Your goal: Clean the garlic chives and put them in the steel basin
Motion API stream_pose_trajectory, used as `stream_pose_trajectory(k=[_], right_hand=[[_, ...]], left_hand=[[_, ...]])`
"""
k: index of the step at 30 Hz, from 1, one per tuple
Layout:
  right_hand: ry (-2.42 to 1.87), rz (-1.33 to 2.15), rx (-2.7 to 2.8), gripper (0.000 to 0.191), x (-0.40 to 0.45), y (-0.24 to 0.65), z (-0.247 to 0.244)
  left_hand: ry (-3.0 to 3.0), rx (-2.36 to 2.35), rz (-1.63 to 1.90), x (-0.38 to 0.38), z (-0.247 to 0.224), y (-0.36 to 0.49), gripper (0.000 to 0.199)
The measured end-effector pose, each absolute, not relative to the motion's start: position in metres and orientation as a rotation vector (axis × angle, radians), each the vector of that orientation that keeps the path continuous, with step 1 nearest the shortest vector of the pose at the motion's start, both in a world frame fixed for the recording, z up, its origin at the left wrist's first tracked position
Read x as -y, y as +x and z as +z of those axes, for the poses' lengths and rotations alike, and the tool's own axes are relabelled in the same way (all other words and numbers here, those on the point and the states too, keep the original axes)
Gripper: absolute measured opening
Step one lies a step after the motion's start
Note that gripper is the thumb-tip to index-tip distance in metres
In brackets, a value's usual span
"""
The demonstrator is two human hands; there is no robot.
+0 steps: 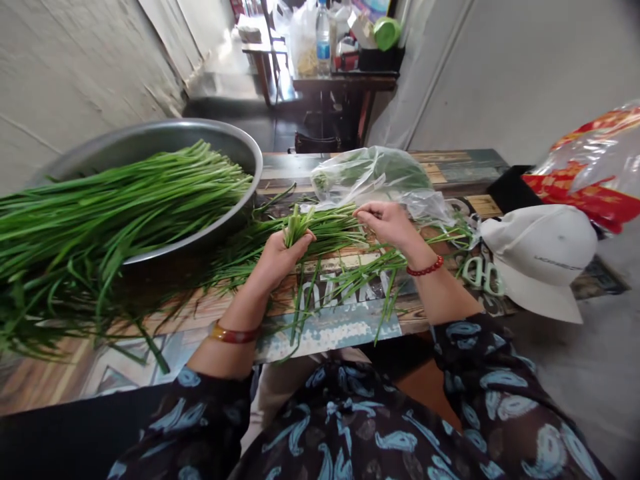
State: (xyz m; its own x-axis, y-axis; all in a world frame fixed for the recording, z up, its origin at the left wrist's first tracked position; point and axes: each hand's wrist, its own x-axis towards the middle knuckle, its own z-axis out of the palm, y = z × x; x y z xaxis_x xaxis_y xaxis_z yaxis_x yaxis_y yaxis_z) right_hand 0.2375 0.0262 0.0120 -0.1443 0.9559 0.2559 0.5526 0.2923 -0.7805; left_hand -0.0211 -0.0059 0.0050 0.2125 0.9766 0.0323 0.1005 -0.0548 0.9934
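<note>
My left hand (284,255) is closed round a small bunch of green stalks (298,225), their pale cut ends pointing up. To its right my right hand (383,221) has its fingers pinched together above the right end of a loose pile of long green stalks (333,230); what the fingertips hold, if anything, is too small to make out. Thin stray stems (367,270) lie across the patterned table in front of the hands. On the left, a large metal basin (256,163) holds a big heap of long green leaves (165,193) that hangs over its near side.
Behind the hands lies a clear plastic bag (375,177) with greens inside. At the right are green-handled scissors (483,275), a white cap (543,247) and a red and clear package (595,177). A farther table (345,83) bears a bottle (323,40).
</note>
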Motion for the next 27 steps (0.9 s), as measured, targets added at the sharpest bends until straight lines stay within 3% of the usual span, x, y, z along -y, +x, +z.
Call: stream_pose_trajectory(k=[9, 14, 23, 27], right_hand=[[-1.34, 0.499, 2.156, 0.016, -0.01, 0.243, 0.001], [-1.427, 0.216, 2.384, 0.004, -0.003, 0.245, -0.002], [-1.233, 0.529, 1.935, 0.018, -0.005, 0.241, 0.009], [-1.134, 0.697, 1.818, 0.037, -0.003, 0.229, 0.006]], left_hand=[[1.502, -1.181, 1.034, 0.008, 0.005, -0.022, 0.027], [1.52, -1.213, 1.002, 0.01, 0.009, -0.019, 0.028], [1.553, -1.238, 0.995, 0.009, 0.005, -0.02, 0.028], [1.509, -1.186, 1.082, 0.008, 0.002, -0.021, 0.031]])
